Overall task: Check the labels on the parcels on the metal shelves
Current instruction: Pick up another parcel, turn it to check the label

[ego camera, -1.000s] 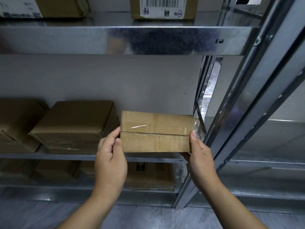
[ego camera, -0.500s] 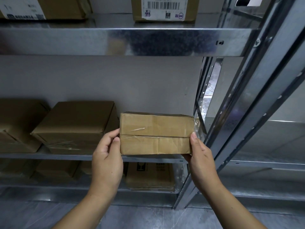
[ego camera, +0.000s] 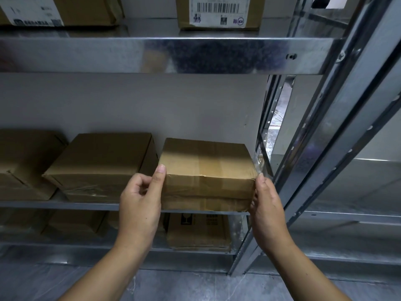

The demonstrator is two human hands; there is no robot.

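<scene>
Your left hand [ego camera: 141,205] grips the left end of a brown cardboard parcel [ego camera: 206,170]: the thumb lies up along its near left corner and the fingers curl in against its left side. Your right hand [ego camera: 268,209] holds the right end, with the thumb tip at the near right corner and the fingers wrapped around the side below it. The parcel is at the right end of the middle shelf [ego camera: 58,204], at its front edge, just left of the metal upright [ego camera: 325,148]. You cannot tell whether it rests on the shelf or is held just above it. Its top and near faces are turned toward you, and a strip of clear tape runs across them.

Just to its left on the same shelf sits a second box [ego camera: 99,166], and a third box [ego camera: 23,164] sits further left. On the top shelf [ego camera: 152,55], a labelled box [ego camera: 219,11] shows a barcode, and another labelled box [ego camera: 54,9] stands at the far left. On the shelf below the parcel lies a printed box [ego camera: 199,231]. The grey floor [ego camera: 195,285] runs along the bottom.
</scene>
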